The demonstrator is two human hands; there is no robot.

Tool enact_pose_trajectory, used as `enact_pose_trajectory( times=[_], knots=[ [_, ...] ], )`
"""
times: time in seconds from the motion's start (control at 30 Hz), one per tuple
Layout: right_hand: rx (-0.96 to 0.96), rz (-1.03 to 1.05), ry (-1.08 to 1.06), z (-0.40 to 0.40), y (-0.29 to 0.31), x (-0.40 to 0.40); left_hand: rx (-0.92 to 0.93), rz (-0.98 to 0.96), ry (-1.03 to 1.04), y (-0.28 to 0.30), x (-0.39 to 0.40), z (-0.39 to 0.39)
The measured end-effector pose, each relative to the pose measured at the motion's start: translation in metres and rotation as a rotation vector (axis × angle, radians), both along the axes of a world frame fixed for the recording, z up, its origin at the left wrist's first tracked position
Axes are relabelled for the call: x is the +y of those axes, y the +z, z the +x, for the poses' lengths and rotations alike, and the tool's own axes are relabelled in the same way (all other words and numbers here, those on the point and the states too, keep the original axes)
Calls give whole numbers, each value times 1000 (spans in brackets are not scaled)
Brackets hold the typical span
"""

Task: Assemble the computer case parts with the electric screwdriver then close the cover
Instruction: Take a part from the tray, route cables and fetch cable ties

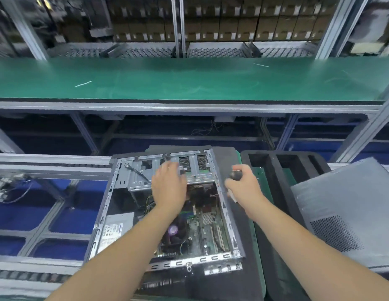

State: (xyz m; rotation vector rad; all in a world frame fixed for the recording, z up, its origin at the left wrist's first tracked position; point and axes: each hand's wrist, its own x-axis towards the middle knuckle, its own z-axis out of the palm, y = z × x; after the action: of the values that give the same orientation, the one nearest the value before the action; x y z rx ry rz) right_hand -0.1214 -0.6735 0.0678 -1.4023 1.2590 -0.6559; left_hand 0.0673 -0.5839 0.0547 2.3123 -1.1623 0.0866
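An open grey computer case [115,205] lies on its side on a dark foam pad, with the motherboard and power supply showing inside. My left hand [168,187] lies flat with straight fingers on the metal drive cage [143,174] at the case's far end. My right hand [245,187] grips the dark electric screwdriver [235,175] just past the case's right wall; its tip is hidden. The grey side cover [349,213], with a perforated vent, leans at the right.
A black foam tray [273,164] with compartments stands between the case and the cover. A green conveyor belt [189,79] runs across behind, with shelves of boxes beyond it. Metal roller rails [48,161] lie to the left.
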Motion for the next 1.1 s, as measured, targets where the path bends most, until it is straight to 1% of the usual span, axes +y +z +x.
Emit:
enact_pose_trajectory(
  times=[0.03, 0.07, 0.1, 0.17, 0.23, 0.3, 0.33, 0.37, 0.4, 0.43, 0.5, 0.53, 0.57, 0.6, 0.63, 0.67, 0.73, 0.77, 0.8, 0.83, 0.9, 0.93, 0.97, 1.0, 1.1],
  knots=[
    [51, -27, -31, -13, -5, -10, -110, 96, 51, 0, 0, 11],
    [123, -51, -50, -28, -12, -20, -159, 201, 85, 0, 1, 21],
    [217, -71, -58, -43, -19, -30, -165, 282, 107, 0, 2, 27],
    [392, -54, -36, -69, -35, -46, -184, 356, 133, 0, 3, 34],
    [535, 31, 14, -85, -47, -57, -215, 320, 147, 2, 5, 30],
    [731, 112, 70, -92, -51, -63, -244, 226, 151, 10, 6, 18],
    [853, 101, 84, -92, -50, -65, -258, 172, 147, 15, 5, 10],
    [928, 43, 88, -90, -46, -68, -241, 108, 130, 22, 3, 0],
    [913, -48, 85, -84, -39, -69, -212, 48, 100, 28, 1, -9],
    [818, -149, 79, -74, -31, -68, -190, 4, 63, 33, 0, -19],
    [447, -258, 128, -43, -9, -61, -217, -45, -15, 39, 3, -38],
    [264, -233, 166, -23, 4, -54, -236, -54, -55, 40, 6, -46],
    [125, -167, 211, -1, 17, -46, -246, -44, -90, 40, 9, -52],
    [29, -77, 258, 20, 27, -35, -252, -22, -121, 39, 12, -55],
    [-15, -16, 306, 38, 35, -25, -257, 7, -148, 38, 15, -57],
    [-27, -1, 335, 54, 39, -15, -261, 45, -174, 35, 19, -56],
    [-59, 21, 306, 74, 40, 1, -273, 114, -218, 33, 28, -48],
    [-98, 63, 287, 79, 39, 8, -263, 92, -229, 32, 34, -42],
    [-134, 92, 287, 83, 37, 13, -225, 11, -209, 30, 41, -36],
    [-160, 110, 306, 84, 37, 17, -151, -99, -145, 29, 46, -29],
    [-161, 107, 369, 88, 35, 23, 93, -275, 64, 30, 50, -13],
    [-158, 105, 393, 91, 35, 26, 218, -323, 153, 31, 49, -5],
    [-165, 114, 409, 93, 34, 28, 304, -341, 205, 33, 45, 2],
    [-187, 133, 418, 94, 33, 29, 341, -335, 207, 35, 42, 8],
    [-272, 203, 439, 95, 30, 33, 374, -320, 73, 38, 32, 18]
  ],
)
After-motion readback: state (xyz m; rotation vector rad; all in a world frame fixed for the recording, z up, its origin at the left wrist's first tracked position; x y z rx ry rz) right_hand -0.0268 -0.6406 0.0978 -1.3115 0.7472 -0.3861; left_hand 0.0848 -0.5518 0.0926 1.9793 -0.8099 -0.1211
